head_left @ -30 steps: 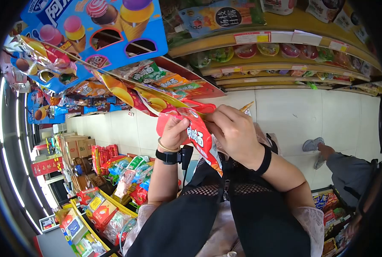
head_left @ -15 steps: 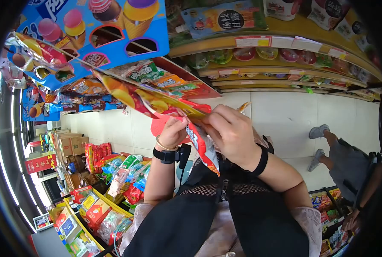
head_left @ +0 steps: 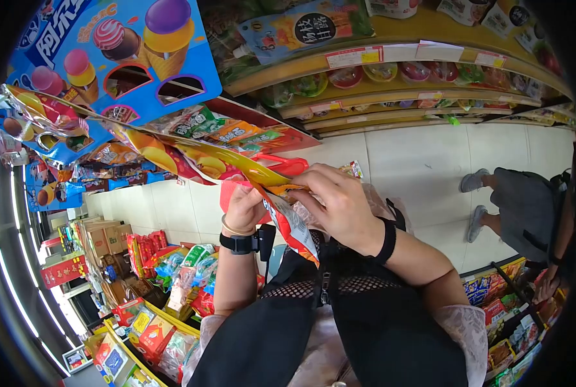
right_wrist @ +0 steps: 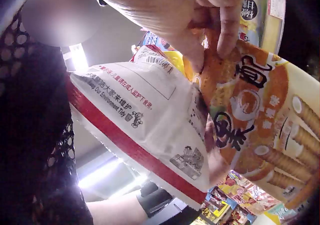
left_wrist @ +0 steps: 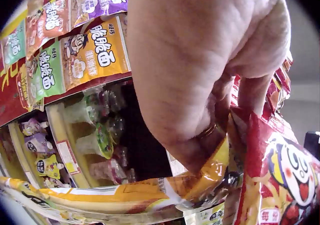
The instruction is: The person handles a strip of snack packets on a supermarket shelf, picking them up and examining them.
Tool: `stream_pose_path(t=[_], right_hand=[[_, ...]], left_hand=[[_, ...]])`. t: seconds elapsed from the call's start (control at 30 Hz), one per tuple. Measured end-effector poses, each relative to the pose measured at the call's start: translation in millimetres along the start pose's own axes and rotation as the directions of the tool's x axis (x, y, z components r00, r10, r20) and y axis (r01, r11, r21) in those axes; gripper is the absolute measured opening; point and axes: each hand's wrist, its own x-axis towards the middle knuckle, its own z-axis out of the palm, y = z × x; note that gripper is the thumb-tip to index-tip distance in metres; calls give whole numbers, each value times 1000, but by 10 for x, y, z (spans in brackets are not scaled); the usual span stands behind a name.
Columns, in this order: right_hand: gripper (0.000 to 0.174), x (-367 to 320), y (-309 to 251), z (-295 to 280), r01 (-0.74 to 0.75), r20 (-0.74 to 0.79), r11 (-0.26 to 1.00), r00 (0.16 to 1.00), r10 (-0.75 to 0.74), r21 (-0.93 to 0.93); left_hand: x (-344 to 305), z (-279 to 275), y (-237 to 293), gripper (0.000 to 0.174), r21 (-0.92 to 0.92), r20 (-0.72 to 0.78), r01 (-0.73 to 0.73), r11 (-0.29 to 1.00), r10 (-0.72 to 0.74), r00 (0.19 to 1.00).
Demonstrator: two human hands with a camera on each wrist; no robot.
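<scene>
At the far left a blue ice-cream-cone display box (head_left: pixel 107 58) stands over a strip of yellow and orange snack packets (head_left: pixel 184 151) that runs down to the hands. The left hand (head_left: pixel 244 208) has its fingers curled round the upper edge of the red snack packet (head_left: pixel 293 227), which hangs at chest height between both hands. The right hand (head_left: pixel 336 205) pinches the near end of the strip against it. The packet looks light, puffed and crinkly, with slick film and probably brittle contents, so the flat sealed top edge is the safest hold. Further right are a shelf of jelly cups (head_left: pixel 378 74) and another person (head_left: pixel 526 206).
</scene>
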Motion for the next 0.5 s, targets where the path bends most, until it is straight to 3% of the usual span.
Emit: stream_pose_path(t=[0.4,0.5], right_hand=[[14,-14,-59,41,50,-38,997,998,-52,-60],[16,-80,-40,53,138,2,980,990,-139,-146]], left_hand=[[-59,-121,-79,51,-48,-84,11,999,-15,996],[-14,-185,-98,47,-43,21,14,999,-13,1000]])
